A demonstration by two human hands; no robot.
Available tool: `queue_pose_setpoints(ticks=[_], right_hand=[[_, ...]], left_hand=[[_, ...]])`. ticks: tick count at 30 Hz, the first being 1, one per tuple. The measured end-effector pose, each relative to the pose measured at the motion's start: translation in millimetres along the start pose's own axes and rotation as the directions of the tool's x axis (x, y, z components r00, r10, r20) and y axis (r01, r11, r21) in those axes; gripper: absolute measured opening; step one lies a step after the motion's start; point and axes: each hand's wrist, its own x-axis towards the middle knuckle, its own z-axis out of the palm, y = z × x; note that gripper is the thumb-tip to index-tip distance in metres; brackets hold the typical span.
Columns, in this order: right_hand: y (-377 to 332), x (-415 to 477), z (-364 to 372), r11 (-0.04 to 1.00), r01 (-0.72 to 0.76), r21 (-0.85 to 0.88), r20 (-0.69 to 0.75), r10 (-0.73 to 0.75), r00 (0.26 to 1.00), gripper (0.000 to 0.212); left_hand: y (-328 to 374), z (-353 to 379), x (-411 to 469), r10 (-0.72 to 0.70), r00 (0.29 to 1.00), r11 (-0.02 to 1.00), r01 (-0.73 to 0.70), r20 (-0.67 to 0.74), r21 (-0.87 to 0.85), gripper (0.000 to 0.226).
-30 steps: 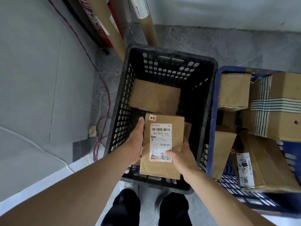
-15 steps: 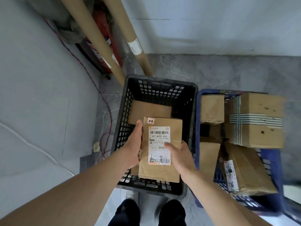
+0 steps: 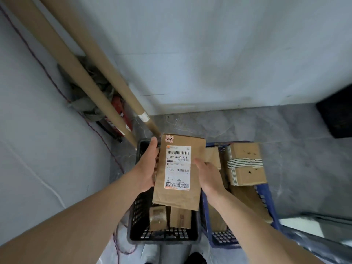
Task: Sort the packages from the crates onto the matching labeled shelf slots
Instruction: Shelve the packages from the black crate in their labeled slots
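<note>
Raised above the black plastic crate (image 3: 137,216), the flat brown cardboard package (image 3: 196,189) is pinched between my left hand (image 3: 147,168) and right hand (image 3: 208,175) fingers (image 3: 199,161), label upward for slot reading.

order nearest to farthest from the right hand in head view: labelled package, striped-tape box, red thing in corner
1. labelled package: held by the right hand.
2. striped-tape box: just right, in the blue crate.
3. red thing: far left corner, by the tubes.

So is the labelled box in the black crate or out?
Out: left hand and right hand hold the box above the crate.
</note>
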Motion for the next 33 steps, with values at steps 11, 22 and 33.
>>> queue_pose_setpoints(ticks=[11,22,33], right_hand=[[-83.7,-143.8,-82.4,0.976,0.100,0.193,-0.182,-0.065,0.981,0.043],[-95.0,-258.3,-174.9,0.930,0.271,0.250,-0.368,-0.168,0.915,0.058],[-47.7,-372.9,-234.8,0.842,0.451,0.295,-0.500,-0.265,0.824,0.053]], left_hand=[[89.6,54.8,-141.2,0.131,0.969,0.974,-0.166,0.211,0.156,0.077],[104.7,134.5,-268.3,0.250,0.896,0.934,-0.323,0.366,0.152,0.076],[58.9,202.0,-383.6,0.327,0.843,0.871,-0.444,0.427,0.210,0.104]])
